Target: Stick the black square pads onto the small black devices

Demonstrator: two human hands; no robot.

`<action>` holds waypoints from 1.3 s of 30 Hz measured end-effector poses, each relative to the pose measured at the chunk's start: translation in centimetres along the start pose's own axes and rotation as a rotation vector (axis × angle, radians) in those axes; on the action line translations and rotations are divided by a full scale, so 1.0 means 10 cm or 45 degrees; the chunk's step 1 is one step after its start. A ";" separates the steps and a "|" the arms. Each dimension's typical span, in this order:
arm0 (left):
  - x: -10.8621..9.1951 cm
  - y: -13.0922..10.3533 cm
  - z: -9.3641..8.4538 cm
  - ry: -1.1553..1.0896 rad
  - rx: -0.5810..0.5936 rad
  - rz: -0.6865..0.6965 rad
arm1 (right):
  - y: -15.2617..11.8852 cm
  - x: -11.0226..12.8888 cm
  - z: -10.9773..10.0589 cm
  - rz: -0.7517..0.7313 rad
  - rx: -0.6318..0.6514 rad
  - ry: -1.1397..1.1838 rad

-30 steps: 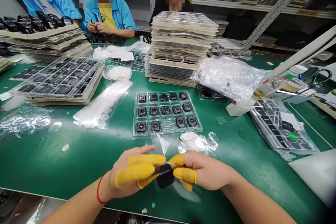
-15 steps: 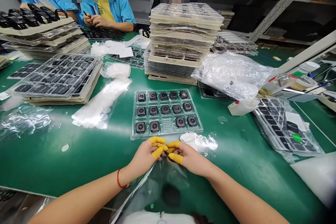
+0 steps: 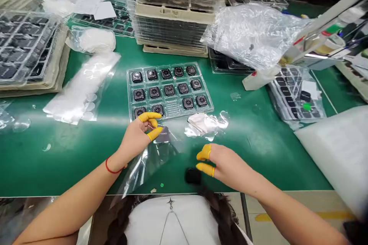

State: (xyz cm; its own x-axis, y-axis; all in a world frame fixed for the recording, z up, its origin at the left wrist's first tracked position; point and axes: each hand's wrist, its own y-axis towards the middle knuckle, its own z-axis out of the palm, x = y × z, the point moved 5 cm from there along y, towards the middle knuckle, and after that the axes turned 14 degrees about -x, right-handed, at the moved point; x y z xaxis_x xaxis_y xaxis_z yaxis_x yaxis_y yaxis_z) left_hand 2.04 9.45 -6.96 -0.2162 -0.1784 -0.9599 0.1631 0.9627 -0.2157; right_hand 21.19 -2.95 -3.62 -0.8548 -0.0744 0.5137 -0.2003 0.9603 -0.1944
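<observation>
Fingers [image 3: 151, 116] in yellow covers [image 3: 203, 152], two hands

Right hand [image 3: 230, 164]: thumb [image 3: 205, 168] and fingers parted, holding nothing, near a blurred black piece [image 3: 193, 176], lower centre.
Left hand [image 3: 135, 138]: by clear film [image 3: 158, 157], left of centre; whether pinching it, cannot tell.
Tray [image 3: 130, 84], centre: moulded pockets [image 3: 173, 108] presumably keep black units [image 3: 169, 90] apart.
Covers: likely against smudges.

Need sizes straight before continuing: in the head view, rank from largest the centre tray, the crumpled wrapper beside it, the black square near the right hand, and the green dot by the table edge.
1. Centre tray
2. Crumpled wrapper
3. Black square, blurred
4. Green dot
True sizes unsure: nearness differs.
</observation>
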 end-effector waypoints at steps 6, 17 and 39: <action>-0.16 -0.22 0.03 0.215 0.281 0.178 | -0.28 0.12 0.45 -0.026 0.004 -0.071; -0.29 -0.72 0.34 0.290 0.636 0.384 | 0.05 0.10 -0.08 0.122 -0.383 0.652; -0.03 -0.38 0.52 0.202 0.601 0.364 | 0.66 0.06 0.25 0.322 -0.127 1.368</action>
State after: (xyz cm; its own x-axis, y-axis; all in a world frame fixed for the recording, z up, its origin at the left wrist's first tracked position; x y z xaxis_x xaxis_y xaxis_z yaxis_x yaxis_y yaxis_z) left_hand 6.44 4.77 -6.79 -0.2362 0.1432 -0.9611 0.6406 0.7667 -0.0432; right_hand 18.15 2.66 -6.72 0.0041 0.3527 0.9357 0.0022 0.9357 -0.3527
